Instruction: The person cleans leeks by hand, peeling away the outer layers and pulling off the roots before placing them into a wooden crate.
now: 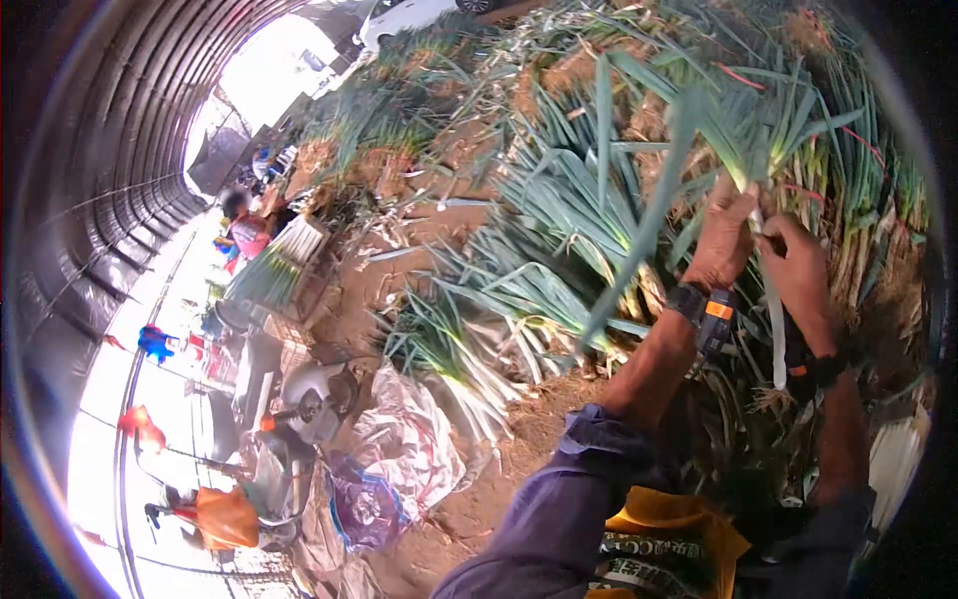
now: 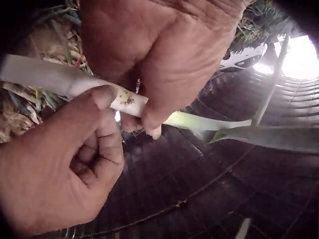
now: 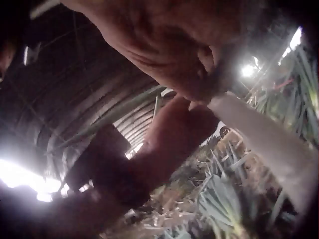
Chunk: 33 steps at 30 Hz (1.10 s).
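Observation:
A single green onion [image 1: 777,334], white-stemmed with green leaves, hangs roots down between both hands in the head view. My left hand [image 1: 723,237] grips it just under the leaves. Right below, my right hand [image 1: 798,268] pinches the white stem between thumb and finger. Close up in the left wrist view, the right thumb [image 2: 103,97] presses on the stem beside a patch of dark dirt specks [image 2: 127,99]. The right wrist view has the pale stem [image 3: 266,142] running down from under the right hand [image 3: 169,40].
Heaps of green onions [image 1: 559,190] cover the ground ahead, with a peeled white-stemmed pile [image 1: 469,384] nearer. Plastic sacks [image 1: 409,429] and a scooter [image 1: 239,509] stand to the left. Another person [image 1: 249,230] sits farther off beside a bundle of onions [image 1: 279,265].

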{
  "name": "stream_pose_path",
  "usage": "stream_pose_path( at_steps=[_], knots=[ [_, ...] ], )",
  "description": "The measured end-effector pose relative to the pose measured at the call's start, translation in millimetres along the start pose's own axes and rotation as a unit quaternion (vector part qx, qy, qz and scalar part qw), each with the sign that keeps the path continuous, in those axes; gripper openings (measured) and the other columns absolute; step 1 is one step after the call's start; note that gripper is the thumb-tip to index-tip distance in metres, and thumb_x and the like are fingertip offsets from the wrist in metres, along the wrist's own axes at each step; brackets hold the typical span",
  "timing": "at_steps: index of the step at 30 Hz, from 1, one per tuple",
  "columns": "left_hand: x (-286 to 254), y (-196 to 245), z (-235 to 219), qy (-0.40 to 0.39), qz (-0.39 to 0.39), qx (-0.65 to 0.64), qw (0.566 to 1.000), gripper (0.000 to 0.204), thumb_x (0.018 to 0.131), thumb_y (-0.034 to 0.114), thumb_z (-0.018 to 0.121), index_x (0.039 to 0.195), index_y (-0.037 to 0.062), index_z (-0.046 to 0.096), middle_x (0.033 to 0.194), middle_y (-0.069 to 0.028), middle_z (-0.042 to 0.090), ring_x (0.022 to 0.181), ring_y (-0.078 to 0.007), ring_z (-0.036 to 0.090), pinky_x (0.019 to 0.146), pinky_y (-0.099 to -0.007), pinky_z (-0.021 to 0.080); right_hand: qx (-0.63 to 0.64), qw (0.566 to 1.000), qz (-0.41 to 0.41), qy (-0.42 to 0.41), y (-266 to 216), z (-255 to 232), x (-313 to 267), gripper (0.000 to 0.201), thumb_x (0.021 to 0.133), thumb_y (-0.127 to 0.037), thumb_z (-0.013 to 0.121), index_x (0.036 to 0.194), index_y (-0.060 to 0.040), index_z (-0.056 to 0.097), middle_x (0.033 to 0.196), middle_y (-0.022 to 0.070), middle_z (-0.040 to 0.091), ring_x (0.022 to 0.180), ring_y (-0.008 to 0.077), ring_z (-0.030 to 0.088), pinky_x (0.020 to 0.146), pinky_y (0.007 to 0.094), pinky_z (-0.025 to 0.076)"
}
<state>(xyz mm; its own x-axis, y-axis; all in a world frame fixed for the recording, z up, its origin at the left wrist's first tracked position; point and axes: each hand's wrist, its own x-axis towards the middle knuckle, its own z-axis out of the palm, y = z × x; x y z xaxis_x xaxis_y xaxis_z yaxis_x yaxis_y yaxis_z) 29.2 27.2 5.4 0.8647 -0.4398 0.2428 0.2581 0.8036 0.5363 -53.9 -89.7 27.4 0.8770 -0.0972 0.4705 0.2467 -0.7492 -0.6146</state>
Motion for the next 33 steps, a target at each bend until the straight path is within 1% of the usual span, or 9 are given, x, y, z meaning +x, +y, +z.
stream_pose_path(
  at_steps=[7,10,12,15,18,26,29,31,33],
  knots=[
    [-13,16,11,0.023,-0.020,0.064,0.998,0.046,0.094,0.029,0.072,0.131,0.0078,0.054,0.097,-0.0013,0.058,0.080,-0.0145,0.061,0.068,-0.0292,0.055,0.044,0.989,-0.141,-0.018,-32,-10,-26,0.020,0.085,0.002,0.071,0.097,-0.0026,0.056,0.094,0.0155,0.066,0.089,0.0342,0.069,0.076,0.0379,0.054],
    [-4,13,-11,0.125,-0.051,0.022,0.991,0.023,0.097,0.033,0.066,0.098,0.0111,0.060,0.068,0.0006,0.055,0.057,-0.0146,0.057,0.048,-0.0304,0.049,0.156,0.986,-0.051,0.006,-30,-15,-44,0.018,0.086,0.003,0.069,0.099,-0.0016,0.058,0.092,0.0073,0.061,0.087,0.0157,0.063,0.076,0.0316,0.052],
    [2,7,-36,0.013,-0.017,-0.021,1.000,0.029,0.102,0.040,0.057,0.097,0.0120,0.059,0.070,0.0005,0.053,0.059,-0.0141,0.056,0.051,-0.0296,0.048,0.251,0.965,0.056,-0.047,-38,-37,-40,0.015,0.089,-0.003,0.070,0.100,-0.0030,0.059,0.090,0.0014,0.056,0.085,0.0102,0.056,0.074,0.0272,0.049],
    [4,14,-54,-0.041,0.060,0.048,0.996,0.028,0.104,0.037,0.052,0.102,0.0094,0.057,0.085,-0.0027,0.056,0.073,-0.0143,0.054,0.067,-0.0302,0.048,0.221,0.955,-0.191,0.041,-29,-42,-50,0.019,0.086,0.002,0.073,0.099,-0.0038,0.060,0.094,0.0038,0.059,0.088,0.0129,0.059,0.075,0.0281,0.050],
    [31,27,-83,-0.020,-0.038,-0.129,0.991,0.029,0.103,0.035,0.054,0.102,0.0063,0.058,0.087,-0.0027,0.058,0.076,-0.0155,0.054,0.071,-0.0305,0.047,0.264,0.961,-0.087,0.013,-39,-78,-78,0.024,0.085,0.004,0.072,0.102,-0.0045,0.058,0.099,0.0091,0.062,0.089,0.0137,0.063,0.073,0.0265,0.051],
    [25,30,-65,0.043,0.038,-0.133,0.989,0.024,0.098,0.027,0.064,0.106,0.0067,0.055,0.081,-0.0041,0.054,0.068,-0.0135,0.049,0.063,-0.0278,0.049,0.378,0.848,0.003,0.372,-41,-168,-70,0.011,0.096,-0.009,0.062,0.106,-0.0056,0.059,0.091,0.0093,0.068,0.074,0.0145,0.066,0.065,0.0285,0.056],
    [24,31,-61,-0.015,0.006,-0.193,0.981,0.023,0.098,0.026,0.065,0.103,0.0058,0.056,0.084,-0.0033,0.054,0.070,-0.0130,0.050,0.066,-0.0288,0.050,-0.157,0.975,0.078,0.139,35,-159,-76,0.014,0.095,-0.016,0.065,0.108,-0.0125,0.067,0.101,0.0114,0.072,0.078,0.0217,0.072,0.068,0.0352,0.058],
    [22,31,-46,-0.025,0.010,-0.200,0.979,0.024,0.098,0.026,0.065,0.103,0.0053,0.056,0.084,-0.0029,0.053,0.070,-0.0132,0.050,0.067,-0.0283,0.049,-0.177,0.983,0.052,-0.016,46,-122,-91,0.019,0.095,-0.024,0.066,0.108,-0.0107,0.070,0.109,0.0142,0.069,0.088,0.0274,0.071,0.078,0.0382,0.058],
    [21,27,-40,-0.014,0.019,-0.161,0.987,0.024,0.097,0.025,0.068,0.105,0.0058,0.055,0.088,-0.0035,0.054,0.072,-0.0136,0.049,0.067,-0.0286,0.048,-0.072,0.993,-0.064,0.067,34,-94,-96,0.024,0.094,-0.027,0.068,0.106,-0.0062,0.068,0.104,0.0161,0.069,0.090,0.0317,0.069,0.078,0.0399,0.057]
  ],
)
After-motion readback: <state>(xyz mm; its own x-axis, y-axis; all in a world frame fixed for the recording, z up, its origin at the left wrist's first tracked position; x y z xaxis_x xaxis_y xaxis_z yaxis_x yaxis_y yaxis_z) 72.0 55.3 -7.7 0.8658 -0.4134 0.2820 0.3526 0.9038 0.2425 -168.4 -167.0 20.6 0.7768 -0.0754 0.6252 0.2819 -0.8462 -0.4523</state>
